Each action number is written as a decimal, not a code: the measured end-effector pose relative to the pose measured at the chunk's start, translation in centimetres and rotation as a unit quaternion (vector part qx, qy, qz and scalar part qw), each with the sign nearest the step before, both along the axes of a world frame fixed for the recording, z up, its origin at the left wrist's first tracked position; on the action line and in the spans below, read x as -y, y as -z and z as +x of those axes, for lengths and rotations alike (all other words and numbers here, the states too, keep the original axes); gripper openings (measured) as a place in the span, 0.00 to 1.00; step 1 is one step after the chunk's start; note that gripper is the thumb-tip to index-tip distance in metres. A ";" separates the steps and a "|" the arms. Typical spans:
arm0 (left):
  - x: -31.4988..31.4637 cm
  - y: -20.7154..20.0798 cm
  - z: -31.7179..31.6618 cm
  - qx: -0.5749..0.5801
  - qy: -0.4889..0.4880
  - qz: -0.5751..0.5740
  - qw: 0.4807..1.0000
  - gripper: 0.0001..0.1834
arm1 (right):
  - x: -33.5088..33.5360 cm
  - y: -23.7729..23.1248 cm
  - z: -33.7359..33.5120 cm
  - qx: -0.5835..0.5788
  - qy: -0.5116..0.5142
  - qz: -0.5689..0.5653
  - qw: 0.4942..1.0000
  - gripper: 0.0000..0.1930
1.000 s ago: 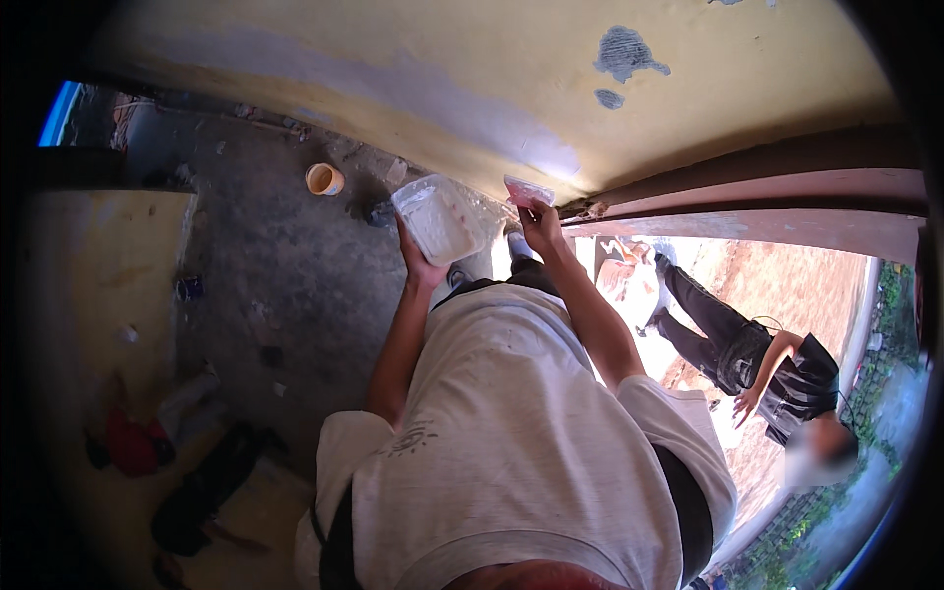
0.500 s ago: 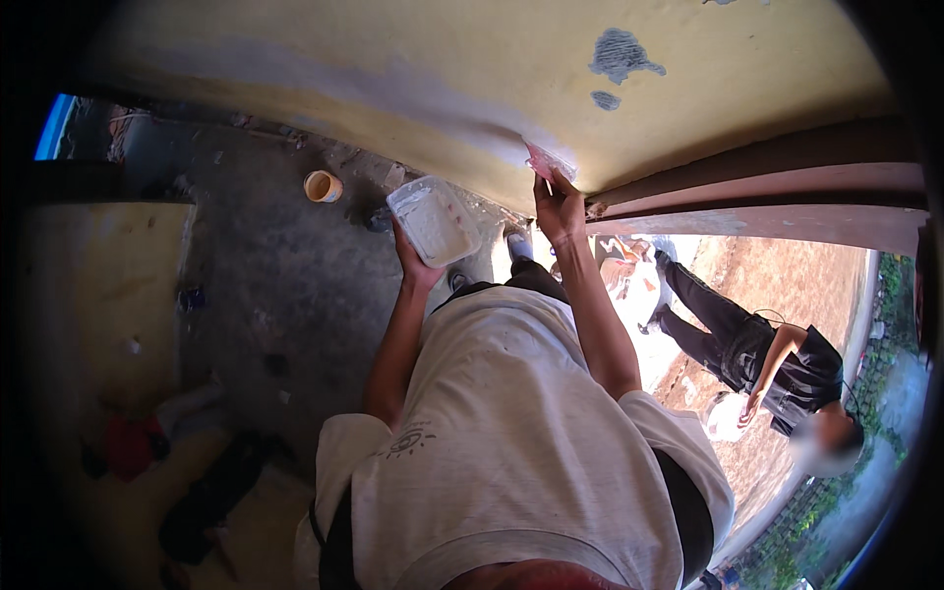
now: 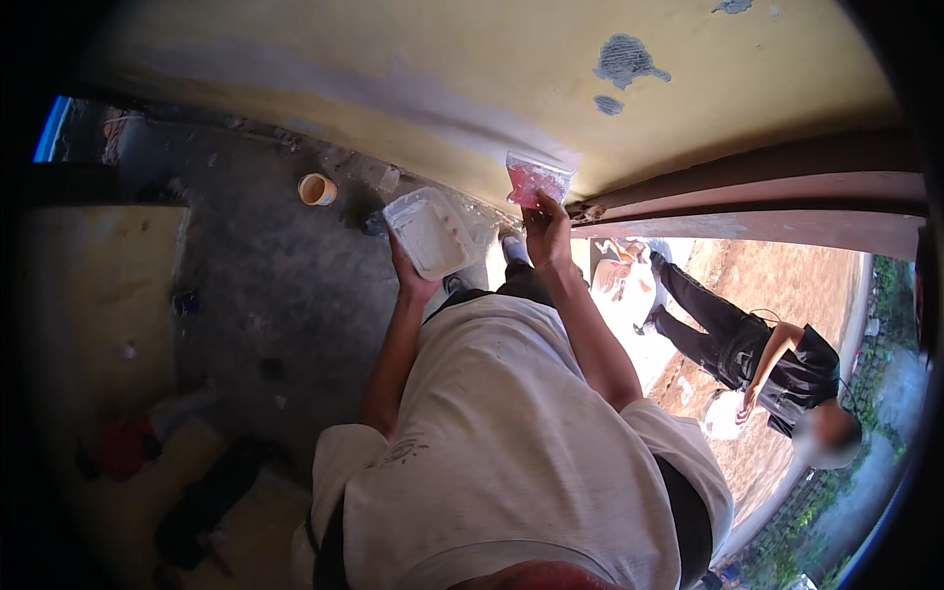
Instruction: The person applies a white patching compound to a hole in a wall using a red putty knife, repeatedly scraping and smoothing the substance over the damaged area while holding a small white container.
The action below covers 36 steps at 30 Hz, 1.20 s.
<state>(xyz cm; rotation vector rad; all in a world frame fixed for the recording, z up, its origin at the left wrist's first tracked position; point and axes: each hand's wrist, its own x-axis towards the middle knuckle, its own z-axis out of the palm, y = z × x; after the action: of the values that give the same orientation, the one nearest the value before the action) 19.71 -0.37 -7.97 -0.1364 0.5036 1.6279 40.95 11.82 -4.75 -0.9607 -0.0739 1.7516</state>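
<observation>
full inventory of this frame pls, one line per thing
wall: one, yellow with grey patches where paint is gone, top of view
pink scraper-like tool: one, pink blade, pressed to the wall, in the right hand's grip
white tray: one, rectangular, held up beside the wall in the left hand
round cup: one, orange-tan, on the grey floor at upper left
floor: one, dark grey concrete, left of the person
red object: one, blurred, lower left, kind unclear
other person: one, in black, bending over on reddish ground at right
left hand: under the tray
right hand: raised, gripping the tool
</observation>
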 end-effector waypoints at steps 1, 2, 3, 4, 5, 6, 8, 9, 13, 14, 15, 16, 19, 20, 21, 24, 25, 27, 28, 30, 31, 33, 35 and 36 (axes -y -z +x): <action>0.0 0.2 -0.2 -0.007 0.007 0.001 1.000 0.38 | -0.5 2.8 -0.1 0.004 -0.005 -0.029 1.000 0.11; -0.4 0.3 -0.1 -0.015 0.020 0.002 1.000 0.36 | -1.2 6.2 0.5 0.019 0.006 -0.047 0.999 0.14; -0.4 -0.1 -0.2 -0.017 0.018 0.003 1.000 0.36 | -1.7 8.5 0.6 0.017 0.004 -0.046 0.999 0.14; -0.5 -0.6 -0.1 -0.021 0.017 -0.006 1.000 0.36 | -2.3 10.5 1.1 0.010 -0.001 -0.040 0.999 0.13; -0.7 -1.1 0.0 -0.024 0.017 -0.015 0.999 0.35 | -2.4 12.7 2.0 0.003 -0.006 -0.033 0.999 0.11; -0.9 -1.5 0.1 -0.025 0.018 -0.013 0.999 0.35 | -2.6 14.3 2.8 0.157 -0.098 0.085 0.979 0.11; -1.5 -1.9 0.4 -0.019 0.017 -0.030 0.999 0.35 | -3.8 15.5 4.0 0.346 -0.120 0.205 0.908 0.11; -1.6 -1.7 0.6 -0.018 0.015 -0.029 0.999 0.35 | -4.0 13.8 4.1 0.365 -0.104 0.225 0.897 0.10; -1.6 -0.6 0.6 -0.020 0.007 -0.001 1.000 0.40 | -4.5 -1.4 2.9 -0.045 0.052 -0.002 0.998 0.08; -1.9 -0.7 1.0 -0.016 0.019 0.011 1.000 0.40 | -4.6 -4.2 3.4 -0.057 0.047 0.033 0.997 0.07; -2.4 -0.8 1.4 -0.016 0.023 0.014 1.000 0.40 | -4.6 -6.7 3.7 -0.065 0.052 0.035 0.996 0.07; -2.9 -1.0 1.8 -0.013 0.017 0.003 1.000 0.40 | -4.5 -8.7 3.7 -0.073 0.054 0.033 0.995 0.07; -3.7 -1.1 2.4 -0.012 0.014 -0.002 1.000 0.41 | -1.6 -12.8 2.8 -0.028 0.026 0.104 0.994 0.10; -3.6 -1.1 2.5 -0.015 0.015 0.000 1.000 0.41 | -0.4 -13.4 2.1 -0.035 0.022 0.108 0.993 0.09; -3.7 -1.1 2.7 -0.015 0.015 0.000 1.000 0.41 | 0.8 -13.4 1.8 -0.004 0.009 0.107 0.994 0.10; -3.5 -1.1 2.8 -0.028 -0.006 -0.001 1.000 0.41 | 2.4 -8.0 0.9 0.034 -0.035 0.069 0.996 0.07; -3.0 -1.2 2.8 -0.023 0.013 0.019 0.999 0.41 | 2.7 -4.7 0.9 0.049 -0.051 0.035 0.997 0.07; -2.0 -1.1 2.6 -0.020 0.031 0.033 0.999 0.40 | 2.0 2.4 1.5 0.040 -0.069 -0.016 0.997 0.14; -1.7 -0.7 2.4 -0.025 0.016 0.010 1.000 0.40 | 1.2 4.3 1.5 -0.009 -0.066 -0.074 0.995 0.14; -1.4 -0.9 2.1 -0.032 0.004 -0.010 0.999 0.40 | -0.9 9.3 2.8 0.074 -0.167 -0.031 0.983 0.13; -1.5 -1.1 2.0 -0.024 0.005 -0.010 1.000 0.37 | -2.0 11.8 3.8 0.216 -0.246 0.063 0.943 0.12; -1.0 -1.2 1.8 -0.015 0.004 -0.014 1.000 0.34 | -4.9 11.8 3.9 0.137 -0.118 0.107 0.978 0.10; -0.9 -1.3 1.6 -0.047 0.021 0.016 0.999 0.33 | -8.4 7.0 3.8 -0.084 0.046 0.029 0.995 0.06; -0.6 -1.0 1.4 -0.049 0.013 0.015 0.999 0.33 | -8.5 2.9 3.0 -0.092 0.056 0.025 0.994 0.05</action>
<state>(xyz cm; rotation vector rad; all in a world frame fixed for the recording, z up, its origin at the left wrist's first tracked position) 21.08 0.24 -6.96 -0.0279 0.5543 1.6214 43.93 20.30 -7.68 -0.7497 0.0542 1.7193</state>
